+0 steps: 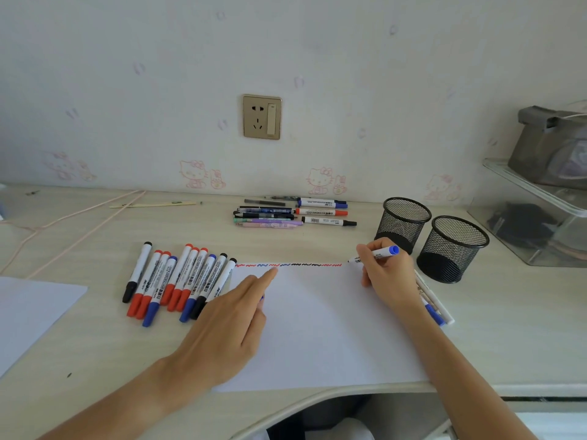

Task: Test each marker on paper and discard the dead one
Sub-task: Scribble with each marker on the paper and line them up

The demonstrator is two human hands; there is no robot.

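A white sheet of paper (317,328) lies in front of me with a row of red, blue and black squiggles (289,265) along its far edge. My right hand (384,274) grips an uncapped blue marker (378,254), its tip at the right end of that row. My left hand (228,322) rests on the paper with the index finger stretched toward the squiggles; a bit of blue cap (262,298) shows under its curled fingers. Several capped markers (178,281) lie side by side left of the paper. A few more markers (436,308) lie beside my right forearm.
Two black mesh cups (403,222) (451,249) stand at the right. More pens and markers (292,212) lie near the wall. Another sheet (28,312) lies at the far left, a pink cord (79,223) behind it. A clear plastic box (533,217) sits far right.
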